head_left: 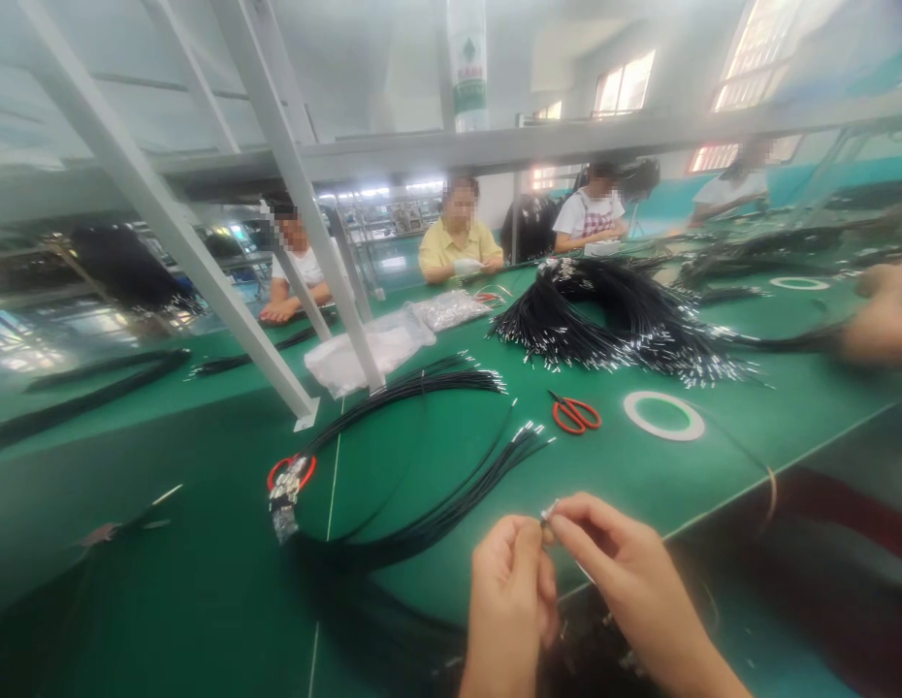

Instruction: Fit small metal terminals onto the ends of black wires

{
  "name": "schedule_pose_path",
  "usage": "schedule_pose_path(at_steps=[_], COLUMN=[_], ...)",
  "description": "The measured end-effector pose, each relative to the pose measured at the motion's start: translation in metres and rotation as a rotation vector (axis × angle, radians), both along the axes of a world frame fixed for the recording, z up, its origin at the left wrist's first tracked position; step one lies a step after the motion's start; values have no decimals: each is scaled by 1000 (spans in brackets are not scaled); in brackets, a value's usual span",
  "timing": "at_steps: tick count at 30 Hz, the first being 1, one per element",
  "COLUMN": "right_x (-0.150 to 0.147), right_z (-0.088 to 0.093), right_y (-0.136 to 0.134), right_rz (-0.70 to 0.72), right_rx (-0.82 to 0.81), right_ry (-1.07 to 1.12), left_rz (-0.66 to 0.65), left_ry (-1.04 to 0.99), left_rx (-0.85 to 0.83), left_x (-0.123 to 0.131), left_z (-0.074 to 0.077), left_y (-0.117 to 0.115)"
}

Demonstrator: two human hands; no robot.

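Observation:
My left hand (510,582) and my right hand (622,567) meet over the table's near edge. Fingers and thumbs of both are pinched together around a small silvery piece (548,510), with a bit of something dark below it; the fingertips hide most of it. Left of my hands curves a bundle of black cables (422,538) with silvery ends. A second black bundle (414,383) arcs behind it. Both run toward a clear-wrapped, silvery bunch (287,494), where red handles (301,475) show.
Red-handled scissors (576,415) and a white tape roll (663,415) lie beyond my hands. Behind them sits a large coil of black cables (611,310). A shelf post (276,330) stands on the green table (204,582). Several people sit opposite; another person's hand (884,315) is at right.

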State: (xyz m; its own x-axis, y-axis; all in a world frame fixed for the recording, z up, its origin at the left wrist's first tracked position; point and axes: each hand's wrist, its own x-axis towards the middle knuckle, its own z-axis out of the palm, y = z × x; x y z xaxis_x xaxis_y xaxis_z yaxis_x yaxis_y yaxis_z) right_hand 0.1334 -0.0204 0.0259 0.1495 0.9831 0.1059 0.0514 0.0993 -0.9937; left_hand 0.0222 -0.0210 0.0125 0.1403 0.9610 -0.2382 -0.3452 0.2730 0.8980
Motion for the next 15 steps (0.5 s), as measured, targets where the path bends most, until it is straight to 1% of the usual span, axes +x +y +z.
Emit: schedule_pose_path(at_steps=[5,12,15], right_x=[1,4,4], right_z=[2,4,2], right_y=[0,0,-1], right_rz=[63,157,187], right_rx=[-65,-83,-122], right_ry=[74,82,166], left_rz=[-96,-260,-299], left_ry=[-55,-146,-181], left_rx=[-24,-99,-122], left_x=[-7,-18,-22], left_z=[6,12,12], left_y=[1,4,5])
